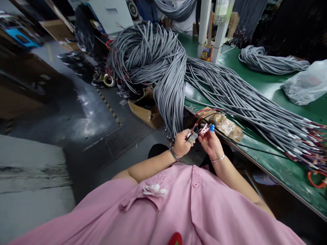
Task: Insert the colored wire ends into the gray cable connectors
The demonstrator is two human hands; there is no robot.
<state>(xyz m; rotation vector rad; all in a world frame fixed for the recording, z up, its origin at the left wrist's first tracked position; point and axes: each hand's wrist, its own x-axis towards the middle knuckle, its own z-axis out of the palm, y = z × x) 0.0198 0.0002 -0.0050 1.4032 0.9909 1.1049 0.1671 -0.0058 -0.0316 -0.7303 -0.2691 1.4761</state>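
In front of my pink shirt, my left hand (pixel 182 143) is closed around a bundle of thin coloured wires (pixel 196 128); a grey covering wraps its thumb. Just to the right, my right hand (pixel 211 145) pinches pale pinkish strands (pixel 204 129) of the same bundle, and a blue cover (pixel 212 128) caps one fingertip. Beyond the hands, a tape-wrapped wooden block (pixel 222 124) lies at the table's edge, with red and black wires running over it. Exactly how the fingertips meet the strands is too small to make out.
Grey cables (pixel 245 98) stretch across the green table (pixel 270 83), their stripped ends at right. A large cable coil (pixel 145 54) hangs over the table's left end. A smaller coil (pixel 270 61) and a plastic bag (pixel 306 83) lie behind. An open cardboard box (pixel 145 114) stands below.
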